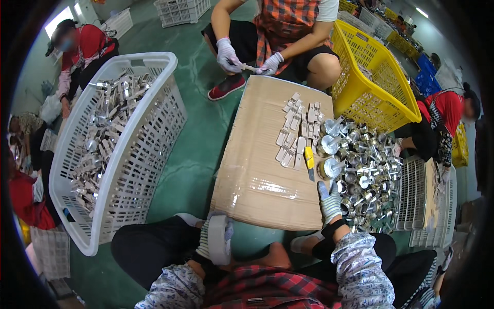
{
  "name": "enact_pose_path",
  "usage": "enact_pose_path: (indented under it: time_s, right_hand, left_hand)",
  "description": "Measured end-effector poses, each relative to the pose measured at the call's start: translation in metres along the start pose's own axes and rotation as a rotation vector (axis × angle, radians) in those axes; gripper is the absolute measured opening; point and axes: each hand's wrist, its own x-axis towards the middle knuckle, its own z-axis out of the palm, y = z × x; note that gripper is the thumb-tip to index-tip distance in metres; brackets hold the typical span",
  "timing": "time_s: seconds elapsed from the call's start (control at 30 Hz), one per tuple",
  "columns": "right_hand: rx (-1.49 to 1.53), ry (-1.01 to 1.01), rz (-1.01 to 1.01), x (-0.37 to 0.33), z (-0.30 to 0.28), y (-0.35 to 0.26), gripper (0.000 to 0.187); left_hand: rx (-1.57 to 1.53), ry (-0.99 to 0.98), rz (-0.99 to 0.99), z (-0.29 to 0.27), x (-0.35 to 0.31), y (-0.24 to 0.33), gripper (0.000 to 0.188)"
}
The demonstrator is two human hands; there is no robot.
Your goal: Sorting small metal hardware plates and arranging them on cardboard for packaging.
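My left hand [204, 241], in a striped glove, is closed around a roll of whitish tape [220, 253] at the near left corner of a cardboard sheet [257, 154]. My right hand [331, 205], gloved too, rests with fingers stretched and apart at the sheet's right edge. Beside its fingers lies a heap of shiny round metal parts with stems [363, 177]. Just beyond it, a yellow utility knife [310, 160] lies on the cardboard, blade toward me. Several beige clip-like pieces [296, 129] are set out in rows past the knife.
A white basket [139, 139] full of beige and metal pieces stands left. A yellow basket [375, 77] stands at the far right, white crates [414, 180] nearer. Opposite, a person's gloved hands [270, 64] hold a small beige piece. Other people sit on both sides.
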Motion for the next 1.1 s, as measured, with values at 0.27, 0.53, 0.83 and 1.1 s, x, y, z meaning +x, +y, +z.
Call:
enact_pose_path:
  time_s: [0.27,0.53,0.83,1.1]
  right_hand:
    - [-0.323,0.377,-0.544,0.003,-0.014,0.004,0.048]
    - [-0.267,-0.394,-1.179,-0.112,0.024,-0.066,0.011]
    - [-1.174,-1.34,-0.609,-0.158,0.086,0.069,0.035]
    - [-0.886,-1.5,-0.151,-0.193,0.148,0.079,0.052]
  left_hand:
    - [0.257,-0.098,0.17,-0.014,0.013,-0.017,0.018]
    - [1.124,-0.058,0.431,0.021,-0.015,0.027,0.018]
    - [1.13,-0.079,0.578,-0.001,0.005,0.005,0.02]
    - [0.216,-0.01,0.035,0.015,-0.012,0.026,0.012]
